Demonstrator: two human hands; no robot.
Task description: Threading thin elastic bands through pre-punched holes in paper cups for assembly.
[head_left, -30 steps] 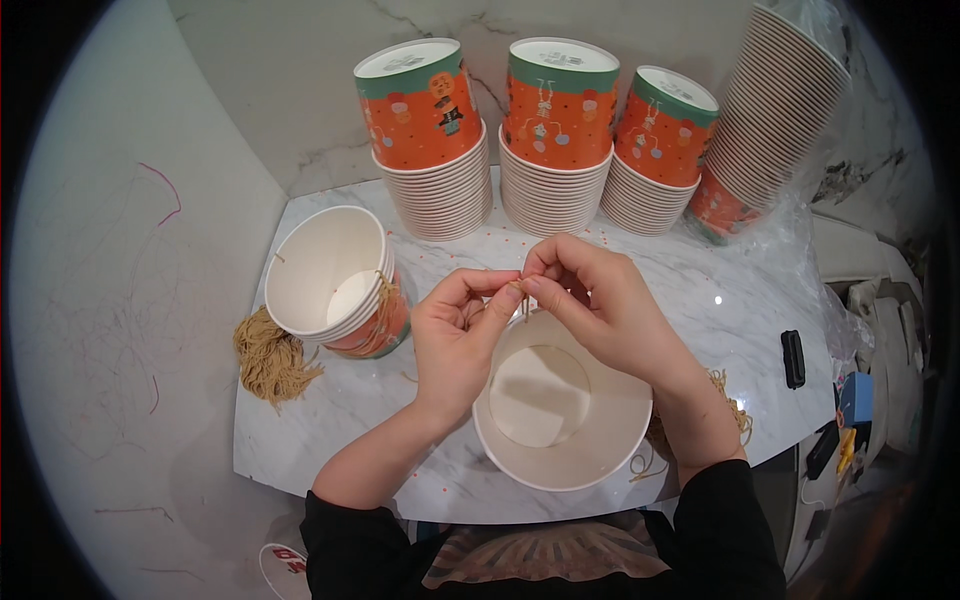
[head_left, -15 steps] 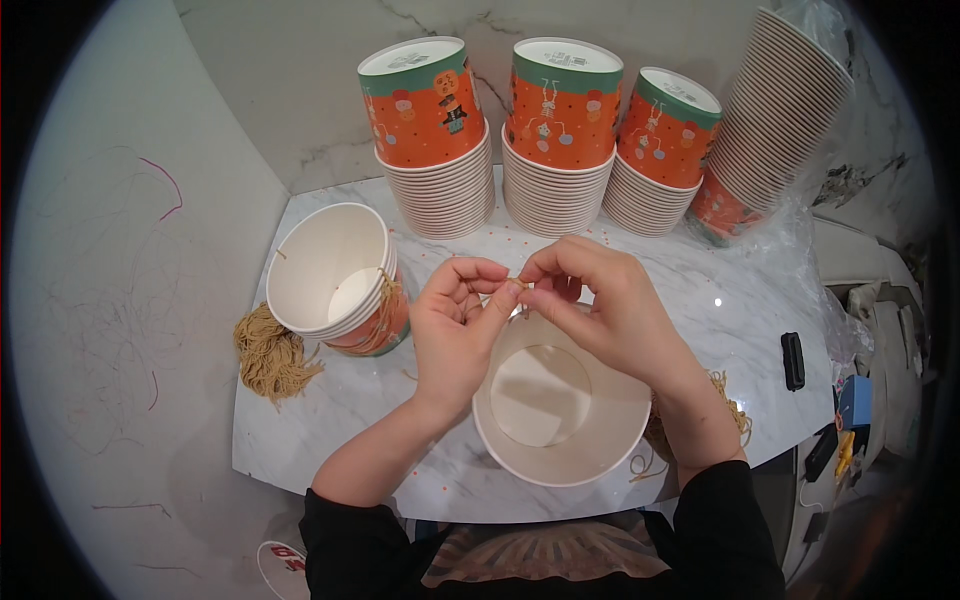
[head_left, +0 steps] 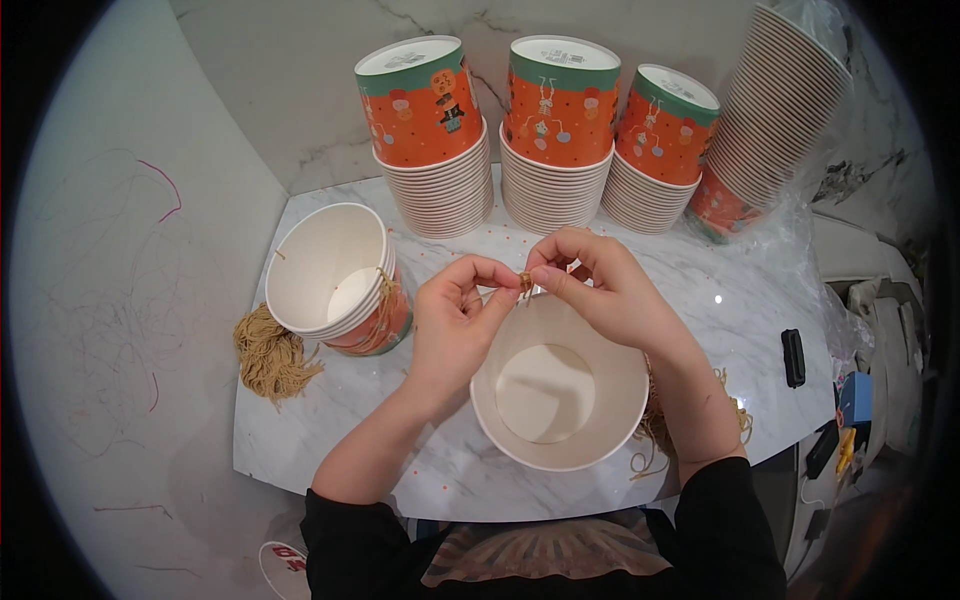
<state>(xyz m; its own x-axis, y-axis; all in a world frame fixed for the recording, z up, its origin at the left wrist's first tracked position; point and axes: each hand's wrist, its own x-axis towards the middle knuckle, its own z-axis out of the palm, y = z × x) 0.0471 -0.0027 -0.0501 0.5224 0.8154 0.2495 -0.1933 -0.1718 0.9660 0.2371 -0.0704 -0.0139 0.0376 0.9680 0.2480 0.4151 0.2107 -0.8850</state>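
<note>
String: where?

– Between the hands, by the tub's far rim. Can't tell if it's attached there.

Hand states?

– Left hand and right hand both pinching it, thumb to finger.

Axis? Nearer hand?

– Short tail points down toward the tub's mouth; rest covered by fingers. Neither's nearer, both touch it.

Cord mid-scene glowing tan, matched by left bundle and right tangle | centre tub plain white inside | far stacks blazing orange, green-banded, cartoon-figured, over white ribbed rims | tabletop white, grey-veined, orange-specked | left wall pale, scribbled, magenta streaks popping | sleeves solid black | right-side box, bright blue
</note>
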